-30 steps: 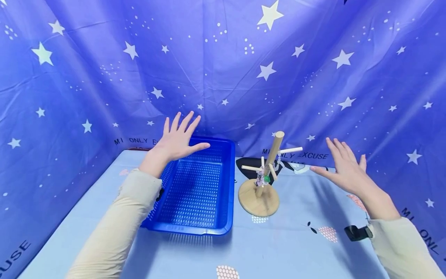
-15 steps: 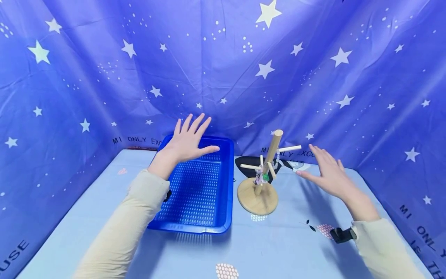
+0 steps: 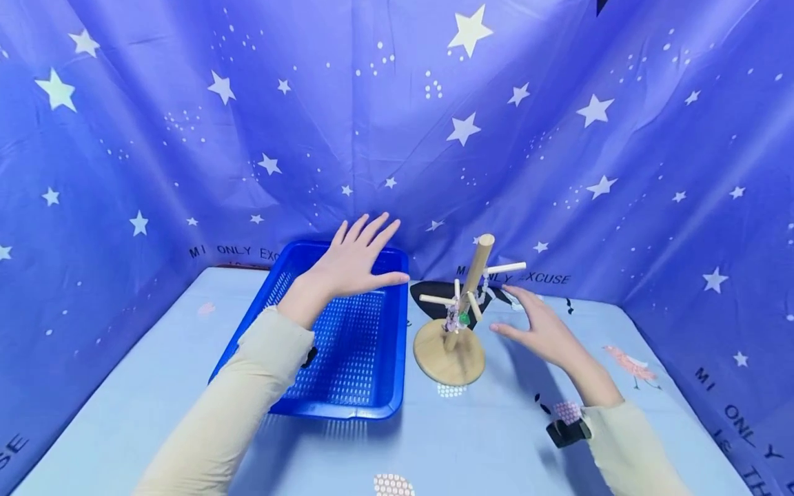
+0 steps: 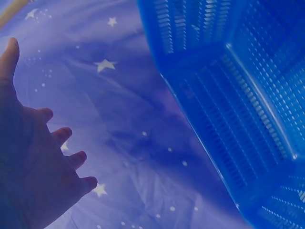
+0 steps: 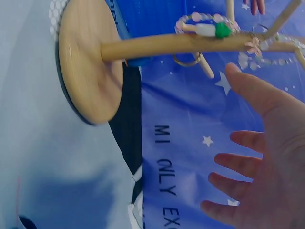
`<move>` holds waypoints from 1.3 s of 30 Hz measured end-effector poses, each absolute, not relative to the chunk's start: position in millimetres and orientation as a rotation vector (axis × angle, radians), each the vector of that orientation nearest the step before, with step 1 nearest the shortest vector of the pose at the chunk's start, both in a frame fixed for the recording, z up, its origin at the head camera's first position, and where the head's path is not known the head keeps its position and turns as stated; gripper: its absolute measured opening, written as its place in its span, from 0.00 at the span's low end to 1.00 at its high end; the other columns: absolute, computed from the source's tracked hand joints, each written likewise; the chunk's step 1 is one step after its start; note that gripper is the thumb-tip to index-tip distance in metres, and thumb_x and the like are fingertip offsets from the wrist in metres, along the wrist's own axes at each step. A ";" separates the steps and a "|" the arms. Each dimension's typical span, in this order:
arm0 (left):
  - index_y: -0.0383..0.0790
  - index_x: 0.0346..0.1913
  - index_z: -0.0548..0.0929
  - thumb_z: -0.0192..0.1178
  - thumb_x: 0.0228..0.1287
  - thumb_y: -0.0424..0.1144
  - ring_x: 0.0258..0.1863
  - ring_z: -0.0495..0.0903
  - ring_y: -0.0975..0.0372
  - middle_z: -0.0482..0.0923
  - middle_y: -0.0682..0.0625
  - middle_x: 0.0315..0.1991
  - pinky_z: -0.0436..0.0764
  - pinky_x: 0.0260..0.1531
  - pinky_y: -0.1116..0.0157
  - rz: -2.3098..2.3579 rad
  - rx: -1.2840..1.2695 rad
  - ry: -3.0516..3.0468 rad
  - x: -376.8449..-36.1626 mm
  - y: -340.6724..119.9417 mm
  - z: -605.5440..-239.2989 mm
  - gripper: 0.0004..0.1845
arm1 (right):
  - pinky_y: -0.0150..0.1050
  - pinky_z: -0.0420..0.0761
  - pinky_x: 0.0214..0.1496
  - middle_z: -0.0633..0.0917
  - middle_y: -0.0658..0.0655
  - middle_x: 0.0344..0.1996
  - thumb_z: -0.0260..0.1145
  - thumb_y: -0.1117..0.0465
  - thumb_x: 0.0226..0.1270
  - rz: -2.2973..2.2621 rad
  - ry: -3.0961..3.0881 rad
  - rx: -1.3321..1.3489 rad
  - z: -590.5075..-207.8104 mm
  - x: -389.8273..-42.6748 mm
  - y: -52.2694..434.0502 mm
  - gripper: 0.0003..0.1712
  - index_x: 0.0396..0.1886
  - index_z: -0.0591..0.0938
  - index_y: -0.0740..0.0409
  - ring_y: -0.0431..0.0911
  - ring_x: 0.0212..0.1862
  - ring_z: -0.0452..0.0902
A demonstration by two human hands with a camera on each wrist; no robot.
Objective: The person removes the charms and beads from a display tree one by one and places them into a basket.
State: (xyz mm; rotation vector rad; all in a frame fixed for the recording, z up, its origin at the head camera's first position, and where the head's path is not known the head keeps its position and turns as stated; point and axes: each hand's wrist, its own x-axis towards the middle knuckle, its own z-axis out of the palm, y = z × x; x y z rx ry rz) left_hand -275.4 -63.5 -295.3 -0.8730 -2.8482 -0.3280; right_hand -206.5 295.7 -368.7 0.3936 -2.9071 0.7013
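While the left hand (image 3: 353, 265) hovers spread above the blue basket (image 3: 338, 344), the right hand (image 3: 542, 331), also spread and empty, reaches for the wooden stand (image 3: 455, 331) just inward of its thumb; pinching a beaded bracelet (image 5: 205, 28) off a peg seems next.

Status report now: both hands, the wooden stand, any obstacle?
Left hand open above basket, holding nothing. Right hand open beside stand, not touching. Bracelets hang on its pegs. Nothing between right hand and stand.
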 end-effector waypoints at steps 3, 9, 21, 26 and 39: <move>0.55 0.81 0.43 0.49 0.65 0.73 0.81 0.42 0.46 0.41 0.50 0.82 0.40 0.79 0.39 -0.326 -0.921 -2.820 -273.5 -53.0 -292.8 0.50 | 0.71 0.64 0.69 0.66 0.70 0.72 0.68 0.43 0.66 0.734 -2.877 0.414 -368.3 -207.7 291.6 0.47 0.76 0.61 0.62 0.70 0.71 0.62; 0.56 0.81 0.45 0.49 0.64 0.74 0.81 0.44 0.49 0.44 0.52 0.82 0.43 0.80 0.43 -0.341 -0.985 -2.857 -262.4 -34.5 -305.6 0.49 | 0.66 0.71 0.68 0.72 0.70 0.68 0.68 0.49 0.68 0.839 -2.786 0.423 -361.3 -200.8 289.1 0.40 0.73 0.65 0.64 0.67 0.67 0.69; 0.52 0.78 0.59 0.58 0.66 0.65 0.78 0.56 0.55 0.57 0.51 0.79 0.52 0.80 0.52 -0.404 -1.152 -2.840 -261.7 -5.2 -299.5 0.43 | 0.16 0.80 0.45 0.87 0.57 0.51 0.67 0.61 0.69 1.113 -2.354 0.325 -309.5 -203.4 280.3 0.20 0.59 0.80 0.61 0.23 0.44 0.79; 0.51 0.72 0.69 0.61 0.68 0.57 0.74 0.65 0.57 0.68 0.52 0.73 0.66 0.75 0.54 -0.581 -1.195 -2.864 -259.0 6.9 -297.0 0.33 | 0.17 0.80 0.38 0.87 0.36 0.37 0.68 0.62 0.69 1.209 -2.311 0.288 -300.5 -203.9 278.7 0.14 0.50 0.85 0.65 0.23 0.36 0.81; 0.41 0.50 0.83 0.68 0.65 0.37 0.47 0.86 0.61 0.87 0.49 0.47 0.84 0.52 0.68 -1.111 -1.116 -2.867 -257.3 33.6 -297.0 0.13 | 0.21 0.84 0.41 0.83 0.27 0.27 0.67 0.59 0.70 1.325 -2.439 0.166 -286.7 -205.0 275.8 0.16 0.49 0.85 0.68 0.26 0.34 0.84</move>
